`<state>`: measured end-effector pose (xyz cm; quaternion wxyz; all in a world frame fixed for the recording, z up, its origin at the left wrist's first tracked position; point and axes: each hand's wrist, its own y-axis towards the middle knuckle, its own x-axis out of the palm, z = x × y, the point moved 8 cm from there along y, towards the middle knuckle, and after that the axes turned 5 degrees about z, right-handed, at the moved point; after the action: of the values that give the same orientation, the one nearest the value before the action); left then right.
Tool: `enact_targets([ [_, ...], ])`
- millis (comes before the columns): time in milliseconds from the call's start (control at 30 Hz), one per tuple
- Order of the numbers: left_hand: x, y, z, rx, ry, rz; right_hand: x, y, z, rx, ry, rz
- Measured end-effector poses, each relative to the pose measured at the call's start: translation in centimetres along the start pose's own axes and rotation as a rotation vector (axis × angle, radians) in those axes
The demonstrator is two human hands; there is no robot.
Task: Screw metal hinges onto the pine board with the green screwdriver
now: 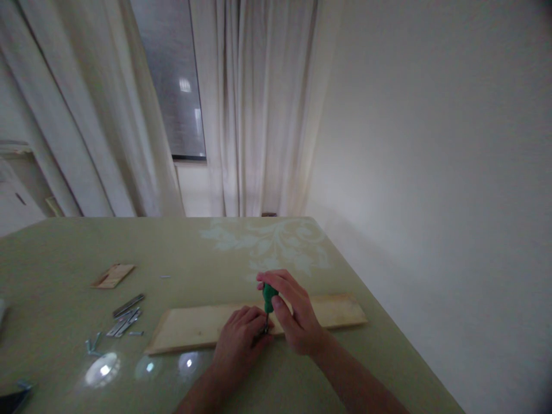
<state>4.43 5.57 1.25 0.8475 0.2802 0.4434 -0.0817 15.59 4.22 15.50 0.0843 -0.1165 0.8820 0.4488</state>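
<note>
A long pale wooden board (194, 328) lies flat on the green table (181, 247). My right hand (293, 316) is closed round the green handle of a screwdriver (269, 298), held upright with its tip down on the board. My left hand (241, 339) rests on the board at the tip, fingers pinched around something small there that I cannot make out.
Left of the board lie flat metal brackets (127, 315) and loose screws (92, 345). A small wooden piece (112, 275) sits farther back left, with a lone screw (165, 277) near it. Curtains and a window stand behind the table; a white wall is on the right.
</note>
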Motion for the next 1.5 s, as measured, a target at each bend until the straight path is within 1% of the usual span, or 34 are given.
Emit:
enact_targets([
  [67,0.0,0.0,0.0,0.005,0.016,0.006,-0.3,0.1,0.2,0.034,-0.008,-0.047],
  [133,-0.1,0.0,0.0,0.013,0.041,0.024,-0.9,0.3,0.7,0.069,-0.017,-0.046],
  [233,-0.1,0.0,0.0,0.026,0.079,0.035,-1.9,0.4,1.2,0.057,-0.032,0.041],
  [367,0.3,0.3,0.0,0.025,0.062,0.002,-2.8,0.3,1.0,-0.035,-0.095,0.176],
  [467,0.4,0.9,0.1,0.022,0.044,0.001,-3.2,0.4,0.8,-0.075,-0.152,0.223],
  [533,0.6,1.6,0.1,0.010,0.043,-0.020,-3.4,0.7,1.0,-0.080,-0.151,0.208],
  [633,0.8,2.7,-0.1,-0.020,0.026,-0.063,-3.7,1.1,2.2,-0.019,-0.082,0.123],
  [700,0.5,3.3,-0.2,-0.035,-0.014,-0.080,-3.8,1.4,3.1,0.040,-0.029,0.071],
  [767,0.0,3.9,-0.2,-0.036,-0.072,-0.101,-3.9,1.7,3.8,0.059,-0.013,0.054],
  [867,-0.8,4.4,0.0,-0.030,-0.143,-0.159,-4.0,2.1,3.5,-0.025,-0.059,0.106],
  [933,-1.2,4.6,-0.2,-0.049,-0.185,-0.188,-4.1,2.2,2.9,-0.096,-0.096,0.173],
  [1000,-1.4,4.7,-0.6,-0.079,-0.217,-0.214,-4.0,2.4,2.4,-0.136,-0.110,0.202],
  [1067,-1.3,4.8,-0.9,-0.095,-0.222,-0.243,-3.6,2.6,2.0,-0.142,-0.098,0.157],
  [1133,-1.1,4.9,-1.0,-0.093,-0.216,-0.266,-3.3,2.7,1.8,-0.120,-0.057,0.074],
  [1200,-1.0,4.9,-0.8,-0.082,-0.209,-0.280,-3.2,2.8,2.0,-0.064,-0.002,-0.008],
  [1267,-1.1,4.9,-0.6,-0.085,-0.187,-0.282,-3.2,2.8,2.3,-0.014,0.043,-0.055],
  [1333,-1.1,4.8,-0.6,-0.098,-0.157,-0.282,-3.3,2.9,2.3,-0.008,0.052,-0.042],
  [1433,-1.0,4.7,-0.7,-0.107,-0.123,-0.281,-3.6,3.0,1.7,-0.069,0.004,0.055],
  [1500,-0.8,4.6,-1.0,-0.108,-0.100,-0.274,-3.5,3.0,1.3,-0.094,-0.037,0.090],
])
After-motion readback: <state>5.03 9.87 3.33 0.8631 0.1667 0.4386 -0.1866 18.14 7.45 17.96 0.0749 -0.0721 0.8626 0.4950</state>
